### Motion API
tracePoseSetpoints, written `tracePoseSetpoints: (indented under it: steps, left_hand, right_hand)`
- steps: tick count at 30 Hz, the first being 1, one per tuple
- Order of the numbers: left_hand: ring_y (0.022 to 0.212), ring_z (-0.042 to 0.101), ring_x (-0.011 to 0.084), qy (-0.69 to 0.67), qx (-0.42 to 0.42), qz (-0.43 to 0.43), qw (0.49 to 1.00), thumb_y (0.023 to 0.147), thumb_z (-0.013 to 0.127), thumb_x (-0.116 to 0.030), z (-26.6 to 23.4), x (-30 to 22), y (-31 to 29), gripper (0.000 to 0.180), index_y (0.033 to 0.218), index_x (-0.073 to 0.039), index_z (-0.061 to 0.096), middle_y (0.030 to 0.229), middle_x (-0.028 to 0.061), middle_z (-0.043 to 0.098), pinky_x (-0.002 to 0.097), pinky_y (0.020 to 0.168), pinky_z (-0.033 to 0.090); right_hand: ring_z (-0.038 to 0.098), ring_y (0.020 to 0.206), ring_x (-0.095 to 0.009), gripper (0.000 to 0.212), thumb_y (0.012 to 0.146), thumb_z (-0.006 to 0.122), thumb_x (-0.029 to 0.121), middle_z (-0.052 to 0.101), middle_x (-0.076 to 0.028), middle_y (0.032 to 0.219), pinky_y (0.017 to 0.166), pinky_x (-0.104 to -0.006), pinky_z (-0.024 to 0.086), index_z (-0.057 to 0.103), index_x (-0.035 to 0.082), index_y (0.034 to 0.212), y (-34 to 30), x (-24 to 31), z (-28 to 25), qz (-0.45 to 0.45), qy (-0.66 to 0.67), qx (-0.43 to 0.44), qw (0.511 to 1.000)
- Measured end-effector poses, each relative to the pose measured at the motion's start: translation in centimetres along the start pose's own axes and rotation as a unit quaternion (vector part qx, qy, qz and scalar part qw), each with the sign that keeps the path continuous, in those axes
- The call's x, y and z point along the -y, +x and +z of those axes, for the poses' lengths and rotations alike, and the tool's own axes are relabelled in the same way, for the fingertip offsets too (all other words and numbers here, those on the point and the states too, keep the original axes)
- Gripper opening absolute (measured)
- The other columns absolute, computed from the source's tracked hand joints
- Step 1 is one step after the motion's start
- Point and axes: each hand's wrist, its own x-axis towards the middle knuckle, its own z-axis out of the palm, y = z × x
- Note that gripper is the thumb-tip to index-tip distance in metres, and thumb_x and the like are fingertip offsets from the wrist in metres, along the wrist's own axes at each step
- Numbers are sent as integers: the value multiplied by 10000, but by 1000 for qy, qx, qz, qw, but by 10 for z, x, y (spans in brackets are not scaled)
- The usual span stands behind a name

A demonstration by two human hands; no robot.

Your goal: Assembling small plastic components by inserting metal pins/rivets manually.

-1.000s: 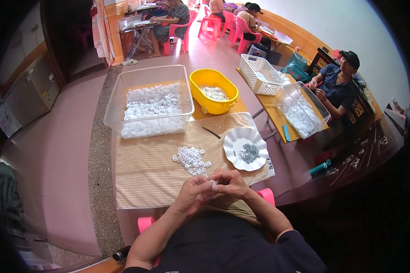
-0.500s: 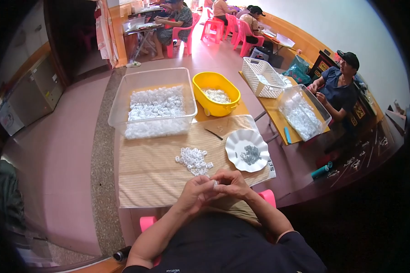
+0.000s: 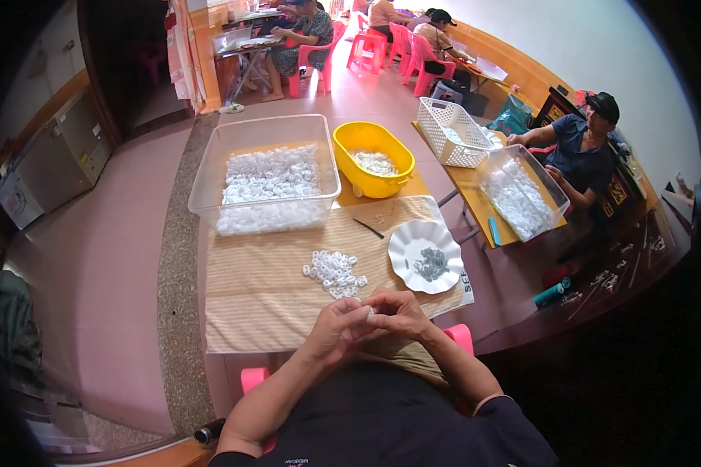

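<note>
So the left hand [image 3: 336, 331] and right hand [image 3: 399, 313] are together just past the near edge of the worktop [image 3: 418, 187], fingertips pinched around 1 small whitish piece [image 3: 371, 311], too tiny and covered to make out properly. Worktop's orange wood, mostly under a tan striped cloth [image 3: 257, 300] with a few wrinkles. On the cloth: a loose heap of small white oval plastic pieces with holes [image 3: 333, 272], a white scalloped plate [image 3: 411, 236] with grey bits [image 3: 432, 265] on it, and a thin dark stick-like tool [image 3: 368, 228]. Behind those, a big clear plastic bin [image 3: 208, 175] of white pieces sits beside a yellow oval plastic tub [image 3: 378, 187]. Room's got pinkish floor tiles [image 3: 125, 257] with a speckled stone strip [image 3: 183, 311], pink plastic chairs [image 3: 316, 66] at the back, and a co-worker in a dark blue shirt [image 3: 582, 156] off right.
</note>
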Motion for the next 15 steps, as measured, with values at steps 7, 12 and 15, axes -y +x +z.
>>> tracePoseSetpoints:
  steps: [7, 12, 15]
  left_hand:
    - [825, 641, 150, 1, -6, 2, 1000, 885, 645, -83, -2, 1, 1, 83, 863, -39, 577, 909, 75, 645, 317, 808, 568]
    - [829, 631, 143, 1, -8, -1, 1000, 885, 646, -86, -1, 0, 0, 81, 878, -42, 579, 905, 66, 636, 315, 809, 567]
    - [830, 625, 139, 0, -7, 1, 1000, 887, 645, -90, 1, -1, -1, 81, 885, -43, 580, 910, 65, 634, 315, 810, 566]
  right_hand:
    - [592, 926, -132, 243, 878, 658, 53, 616, -51, 988, 810, -295, 493, 604, -9, 1106, 0, 3, 2, -10, -6, 4, 1000]
    - [503, 789, -39, 286, 836, 685, -9, 538, 15, 895, 674, -180, 416, 644, 3, 1119, 1, 7, 6, 1, 4, -20, 1000]
    - [513, 794, -42, 278, 838, 684, -5, 541, 12, 903, 680, -183, 424, 645, -2, 1113, 1, 7, 7, -4, -4, -23, 1000]
